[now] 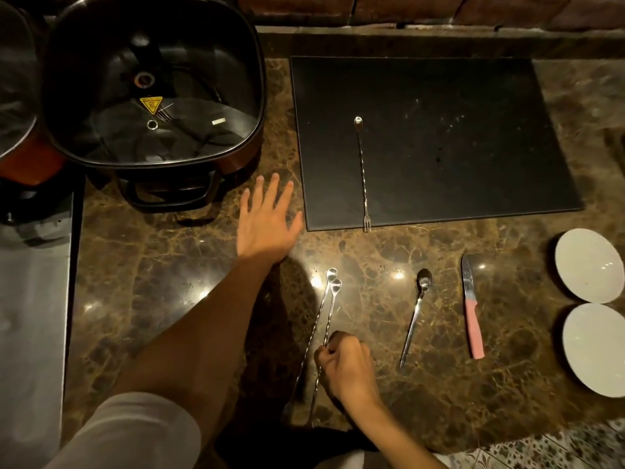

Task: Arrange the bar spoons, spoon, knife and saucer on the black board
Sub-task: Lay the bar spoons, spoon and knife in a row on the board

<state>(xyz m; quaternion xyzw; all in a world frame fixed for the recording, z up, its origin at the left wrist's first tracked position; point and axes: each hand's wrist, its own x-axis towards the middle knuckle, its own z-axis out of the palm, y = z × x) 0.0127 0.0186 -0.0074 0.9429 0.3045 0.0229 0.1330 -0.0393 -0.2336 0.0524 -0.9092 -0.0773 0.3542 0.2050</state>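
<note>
A black board lies on the marble counter. One twisted bar spoon rests on its left part, fork end over the near edge. Two more bar spoons lie side by side on the counter below it: the left one is free, and my right hand is closed around the shaft of the right one. My left hand lies flat with fingers spread, just left of the board. A plain spoon and a pink-handled knife lie to the right. Two white saucers sit at the right edge.
A large black electric pan with a glass lid stands at the back left, beside another pot. A steel surface runs along the left. A brick wall backs the counter.
</note>
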